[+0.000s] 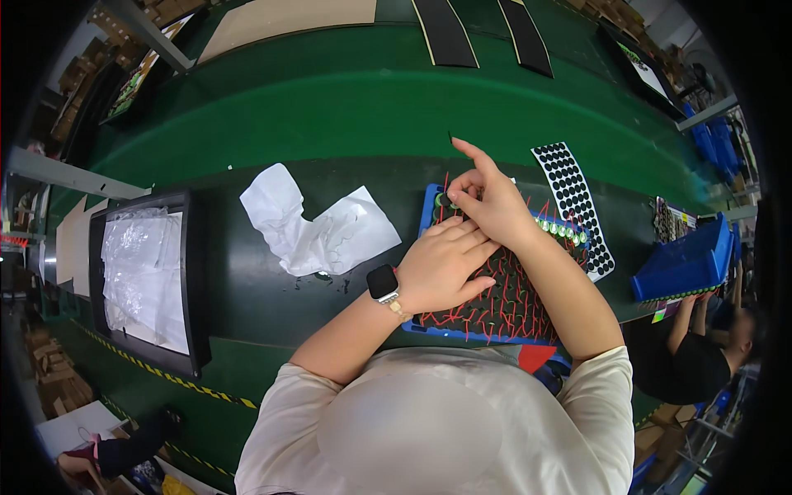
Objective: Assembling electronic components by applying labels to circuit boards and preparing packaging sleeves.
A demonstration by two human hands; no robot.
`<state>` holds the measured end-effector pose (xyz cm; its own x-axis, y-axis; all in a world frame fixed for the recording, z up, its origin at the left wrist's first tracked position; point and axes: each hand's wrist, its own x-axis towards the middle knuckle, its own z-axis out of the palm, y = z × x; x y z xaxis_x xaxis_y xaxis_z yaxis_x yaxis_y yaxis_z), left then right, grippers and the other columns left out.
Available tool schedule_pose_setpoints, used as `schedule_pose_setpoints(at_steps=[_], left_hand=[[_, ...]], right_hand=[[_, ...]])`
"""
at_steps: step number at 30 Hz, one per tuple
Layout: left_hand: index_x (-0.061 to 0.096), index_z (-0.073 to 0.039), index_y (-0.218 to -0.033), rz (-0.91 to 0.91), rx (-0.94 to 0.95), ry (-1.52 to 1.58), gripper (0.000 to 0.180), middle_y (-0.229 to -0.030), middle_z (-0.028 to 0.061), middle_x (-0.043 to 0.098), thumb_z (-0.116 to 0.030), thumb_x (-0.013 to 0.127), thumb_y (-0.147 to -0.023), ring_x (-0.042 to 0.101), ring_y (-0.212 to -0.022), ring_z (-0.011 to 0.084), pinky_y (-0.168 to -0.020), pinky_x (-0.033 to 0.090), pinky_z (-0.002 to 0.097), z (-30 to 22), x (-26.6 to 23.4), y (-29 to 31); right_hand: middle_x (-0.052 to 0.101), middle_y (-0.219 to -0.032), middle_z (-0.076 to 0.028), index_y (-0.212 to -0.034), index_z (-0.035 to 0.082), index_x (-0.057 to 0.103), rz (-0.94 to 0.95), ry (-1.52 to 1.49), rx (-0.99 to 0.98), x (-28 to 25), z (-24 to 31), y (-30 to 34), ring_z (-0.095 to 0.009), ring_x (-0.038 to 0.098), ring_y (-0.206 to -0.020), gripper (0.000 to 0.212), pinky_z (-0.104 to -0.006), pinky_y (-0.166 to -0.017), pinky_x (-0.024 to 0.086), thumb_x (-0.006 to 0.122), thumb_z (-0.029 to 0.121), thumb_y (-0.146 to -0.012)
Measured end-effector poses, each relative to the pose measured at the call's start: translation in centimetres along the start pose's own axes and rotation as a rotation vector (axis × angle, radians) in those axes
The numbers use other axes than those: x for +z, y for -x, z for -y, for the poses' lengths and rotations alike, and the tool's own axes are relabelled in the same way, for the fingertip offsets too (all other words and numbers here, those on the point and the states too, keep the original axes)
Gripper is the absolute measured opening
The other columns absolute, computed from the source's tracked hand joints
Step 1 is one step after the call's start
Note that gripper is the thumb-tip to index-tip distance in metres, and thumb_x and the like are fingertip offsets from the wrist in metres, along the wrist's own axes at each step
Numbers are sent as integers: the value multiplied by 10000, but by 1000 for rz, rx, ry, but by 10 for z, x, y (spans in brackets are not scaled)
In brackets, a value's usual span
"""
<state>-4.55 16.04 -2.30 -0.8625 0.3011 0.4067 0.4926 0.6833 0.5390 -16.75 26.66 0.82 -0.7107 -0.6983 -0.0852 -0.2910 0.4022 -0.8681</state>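
My left hand (445, 268), with a watch on the wrist, lies with its fingers stretched out across a blue tray (426, 216) of small round parts with red wires (503, 301). Above it, my right hand (493, 202) reaches over the tray's far left part. Its index finger points outward with a small thin black piece (450, 136) at the tip, maybe a sticker seen edge-on. The thumb and another finger bend together beside a black disc (445, 200); what they pinch is hidden. A white sheet of round black stickers (569, 194) lies right of the tray.
Crumpled white paper (318, 235) lies left of my hands. Farther left stands a black tray (194, 280) with clear plastic bags. A blue bin (681, 268) is at the right, near another person (701, 355). Black strips (445, 33) and cardboard (280, 25) lie across the green surface.
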Motion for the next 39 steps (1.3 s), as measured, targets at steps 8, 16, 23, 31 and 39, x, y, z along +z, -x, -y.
schedule_pose_setpoints(at_steps=[8,16,23,31,39], left_hand=[[582,-14,-1254,-18,5,18,540,-1293,167,568,-357,644,-841,518,-1201,327,-1017,387,435,0,0,0],[590,-28,-1241,-4,-22,19,534,-1282,149,577,-340,672,-816,521,-1211,299,-1074,358,444,0,-1,0],[593,-5,-1205,-35,6,36,501,-1243,156,588,-335,650,-833,527,-1182,324,-1007,395,433,0,-1,0],[610,-29,-1202,74,-40,20,496,-1239,132,602,-330,673,-814,530,-1197,282,-1054,370,430,-1,-4,0],[581,-20,-1262,-20,-7,19,498,-1342,170,547,-328,613,-873,484,-1271,319,-1088,335,474,1,3,0]], right_hand=[[646,-808,8,-1489,148,331,-39,-32,36,1,0,1,-47,488,-661,733,-216,-640,432,659,-9,-852],[647,-804,15,-1489,154,331,-35,40,15,3,1,0,-48,482,-651,740,-217,-630,431,666,-2,-847],[679,-797,-12,-1421,158,412,-63,214,-90,6,6,-1,-109,504,-613,702,-255,-604,452,702,25,-796],[673,-903,-49,-1337,151,484,-132,527,-362,9,6,-1,-247,609,-856,658,-361,-773,497,751,62,-743],[614,-1155,-130,-886,28,669,-209,177,-193,-15,-17,3,-274,578,-1102,134,-367,-938,448,724,138,-833]])
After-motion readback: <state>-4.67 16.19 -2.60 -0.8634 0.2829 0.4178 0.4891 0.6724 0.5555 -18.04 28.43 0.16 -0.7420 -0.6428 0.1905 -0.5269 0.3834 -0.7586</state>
